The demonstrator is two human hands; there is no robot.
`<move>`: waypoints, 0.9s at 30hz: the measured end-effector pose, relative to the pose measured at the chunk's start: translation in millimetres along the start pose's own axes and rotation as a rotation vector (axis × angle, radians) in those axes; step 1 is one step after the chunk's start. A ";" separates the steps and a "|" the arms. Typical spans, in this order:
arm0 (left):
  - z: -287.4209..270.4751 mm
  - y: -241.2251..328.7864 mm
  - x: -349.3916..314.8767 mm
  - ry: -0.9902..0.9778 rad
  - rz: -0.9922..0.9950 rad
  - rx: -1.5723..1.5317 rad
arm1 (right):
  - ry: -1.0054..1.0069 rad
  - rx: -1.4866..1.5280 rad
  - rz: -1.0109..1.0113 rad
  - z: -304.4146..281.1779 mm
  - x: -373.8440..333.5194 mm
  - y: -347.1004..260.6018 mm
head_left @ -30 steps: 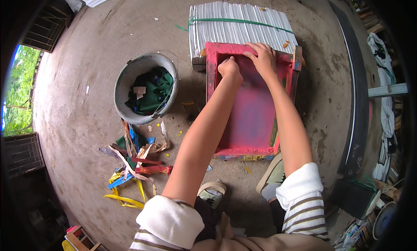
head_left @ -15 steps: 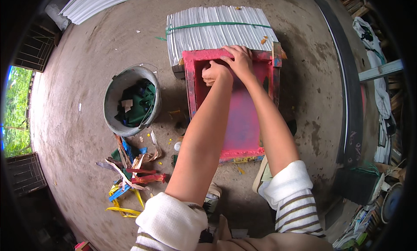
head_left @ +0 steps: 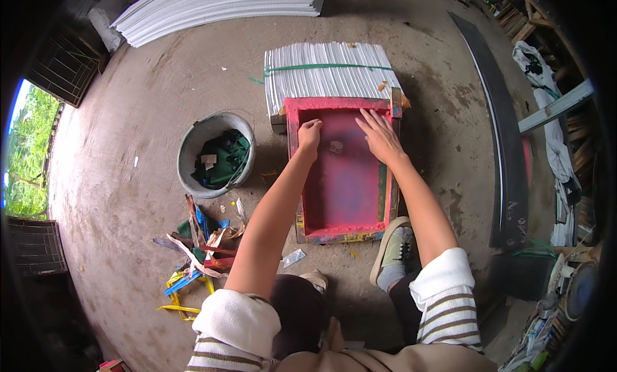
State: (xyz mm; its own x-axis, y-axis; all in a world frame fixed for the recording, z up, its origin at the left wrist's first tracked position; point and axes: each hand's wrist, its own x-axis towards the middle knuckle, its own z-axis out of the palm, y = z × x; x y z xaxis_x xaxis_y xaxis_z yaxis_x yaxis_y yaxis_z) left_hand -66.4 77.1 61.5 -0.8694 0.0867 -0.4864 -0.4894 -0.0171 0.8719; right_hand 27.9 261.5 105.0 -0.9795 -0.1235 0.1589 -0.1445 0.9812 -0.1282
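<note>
A shallow rectangular frame, like a printing screen (head_left: 344, 230), lies in front of me. Pink paint coats its wooden rim, and its sunken sheet is stained pink and purple. My left hand (head_left: 310, 135) is curled closed by the frame's far left inner side; whatever it may hold is hidden in the fingers. Over the far right part of the sheet, my right hand (head_left: 384, 139) is stretched out, fingers extended and nothing in them. A small pale outlined mark (head_left: 335, 146) shows on the sheet between the hands.
A strapped bundle of white corrugated sheets (head_left: 328, 82) stands just beyond the frame. At left are a grey bucket (head_left: 187, 160) holding dark green scraps and a heap of coloured strips (head_left: 199, 256). A long dark panel (head_left: 495, 134) lies at right. My shoes flank the frame's near end.
My left hand has shifted left and stays closed. The right hand has left the far rim and moved right, over the sheet. The pale mark has come into sight, and the whole view has shifted.
</note>
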 end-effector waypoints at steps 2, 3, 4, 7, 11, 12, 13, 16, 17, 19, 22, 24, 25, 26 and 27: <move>-24.0 -0.3 -19.2 -0.038 0.122 0.160 | -0.197 0.011 0.131 -32.7 -32.7 -2.5; -34.6 -0.2 -30.4 -0.056 0.174 0.243 | -0.218 0.018 0.153 -43.9 -51.4 -3.2; -45.0 3.9 -39.4 -0.066 0.200 0.333 | -0.238 0.027 0.175 -56.0 -66.3 -3.4; -71.3 19.5 -80.2 -0.097 0.287 0.563 | -0.211 0.110 0.247 -104.0 -109.7 -12.1; -80.6 62.8 -139.7 -0.094 0.441 0.681 | -0.128 0.112 0.272 -176.4 -154.0 -11.1; -90.9 73.7 -146.5 -0.093 0.453 0.670 | -0.089 0.147 0.248 -193.0 -158.9 -20.1; -102.1 83.5 -150.3 -0.080 0.482 0.695 | -0.069 0.161 0.253 -210.3 -163.2 -33.2; -124.1 105.5 -176.7 -0.055 0.564 0.847 | -0.028 0.171 0.258 -247.5 -175.7 -62.8; -125.6 109.3 -189.3 -0.049 0.586 0.891 | -0.020 0.169 0.250 -254.1 -180.8 -65.4; -135.1 114.0 -207.7 -0.047 0.623 0.919 | 0.010 0.181 0.221 -256.5 -189.3 -65.2; -149.0 120.8 -220.0 -0.020 0.601 1.113 | 0.024 0.233 0.186 -232.0 -193.6 -58.2; -157.3 121.4 -215.5 -0.029 0.595 1.194 | -0.010 0.289 0.194 -209.9 -193.6 -59.6; -158.2 118.3 -212.4 -0.058 0.599 1.194 | -0.027 0.299 0.221 -195.3 -191.9 -52.4; -160.7 111.0 -208.6 -0.091 0.591 1.197 | -0.050 0.320 0.248 -182.7 -189.9 -48.4; -159.7 102.7 -202.7 -0.121 0.580 1.196 | -0.075 0.340 0.276 -169.8 -187.1 -43.2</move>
State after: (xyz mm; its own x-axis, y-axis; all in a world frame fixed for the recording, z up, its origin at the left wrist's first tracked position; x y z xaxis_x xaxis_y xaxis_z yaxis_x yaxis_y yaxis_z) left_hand 48.8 -101.3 240.5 -0.8884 0.4527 -0.0770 0.3607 0.7917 0.4931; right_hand 241.3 267.5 247.0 -0.9935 0.1135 0.0042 0.0981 0.8760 -0.4722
